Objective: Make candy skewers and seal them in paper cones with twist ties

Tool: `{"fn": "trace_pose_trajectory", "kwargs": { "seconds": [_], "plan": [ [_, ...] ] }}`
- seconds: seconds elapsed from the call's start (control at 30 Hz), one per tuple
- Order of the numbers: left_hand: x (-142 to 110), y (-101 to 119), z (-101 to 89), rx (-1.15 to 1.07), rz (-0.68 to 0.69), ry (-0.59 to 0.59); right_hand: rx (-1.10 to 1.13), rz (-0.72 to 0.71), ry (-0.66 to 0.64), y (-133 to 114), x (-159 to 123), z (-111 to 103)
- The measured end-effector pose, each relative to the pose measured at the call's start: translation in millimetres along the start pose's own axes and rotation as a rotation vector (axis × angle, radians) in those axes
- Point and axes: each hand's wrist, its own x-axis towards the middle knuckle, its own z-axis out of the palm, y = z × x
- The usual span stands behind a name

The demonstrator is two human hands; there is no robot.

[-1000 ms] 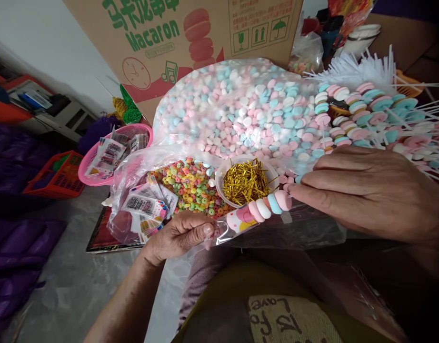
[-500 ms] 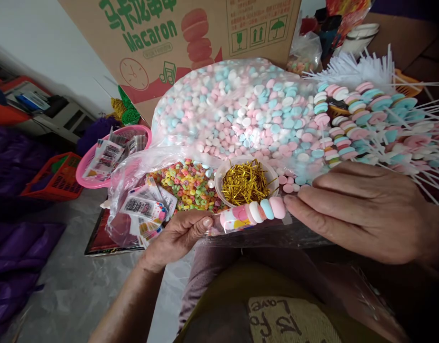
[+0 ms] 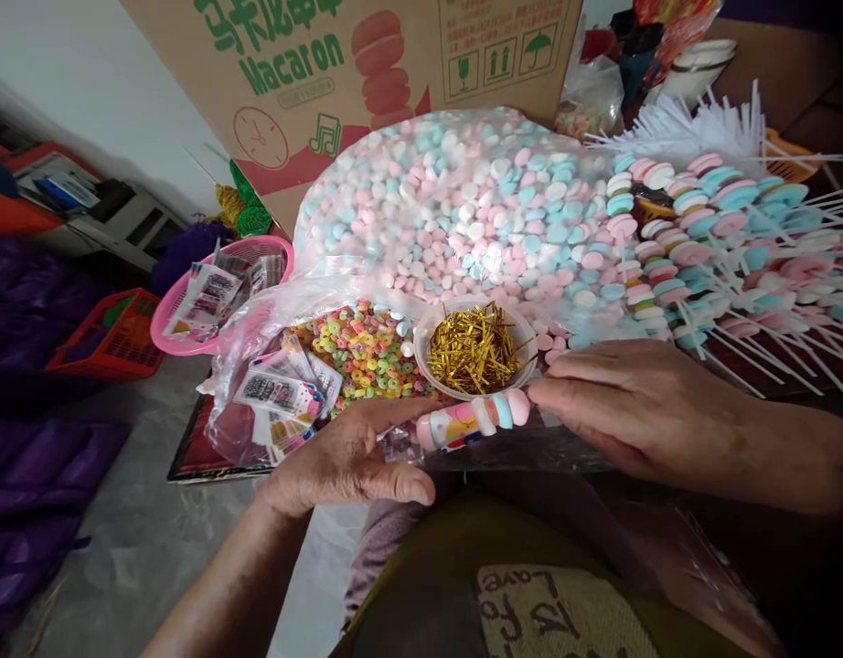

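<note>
In the middle, a candy stack in pink, white and blue is partly inside a clear printed wrapper. At the wrapper's left end, my left hand has its thumb spread away, and the wrapper's clear tail lies across the hand between thumb and forefinger. Some of its fingers are hidden behind the stack. My right hand has its fingers together, with the tips closed at the stack's pink right end; whether a stick is under them is hidden. Just behind the stack stands a white bowl of gold twist ties.
Behind lies a large clear bag of pastel candies against a cardboard box. Ring candies and printed wrappers are at left, beside a pink basket. Finished candy skewers with white sticks pile up at right.
My left thumb has lifted off the wrapper and spread downward. The candy stack sits deeper in the wrapper and has shifted slightly left, with my right hand following it.
</note>
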Motion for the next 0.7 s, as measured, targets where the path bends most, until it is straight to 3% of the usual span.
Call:
{"fn": "trace_pose_trajectory", "kwargs": {
  "seconds": [0.1,0.23,0.4,0.57,0.7],
  "plan": [
    [10,11,3.9,-0.121,-0.191,-0.179,-0.034,-0.129,0.024,-4,4,0],
    [25,10,25.7,-0.220,-0.283,-0.201,0.014,-0.203,-0.054,-10,13,3],
    [39,7,45.7,-0.088,-0.225,-0.098,0.208,-0.217,-0.269,-13,26,7],
    [39,3,47.2,-0.159,-0.157,0.019,0.240,-0.062,-0.126,-3,27,3],
    [44,-2,58.1,0.021,-0.142,0.123,0.317,-0.064,-0.143,-13,24,22]
  ]
}}
